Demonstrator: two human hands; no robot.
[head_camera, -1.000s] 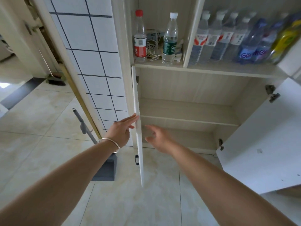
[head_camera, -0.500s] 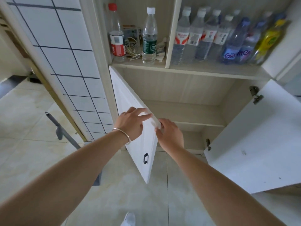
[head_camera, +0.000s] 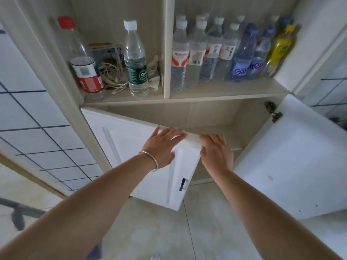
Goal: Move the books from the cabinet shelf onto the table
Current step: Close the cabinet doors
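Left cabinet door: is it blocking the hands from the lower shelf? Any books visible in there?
Partly. The left cabinet door is half shut across the lower compartment, with the left hand flat on its front and the right hand at its edge. The lower shelf shows no books; the table is out of view.

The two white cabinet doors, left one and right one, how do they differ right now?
The left door is partly swung in, showing its panelled front and a dark handle; the right door stands wide open, showing its plain inner face and a hinge. Both hands touch the left door; none touches the right door. Both doors are white.
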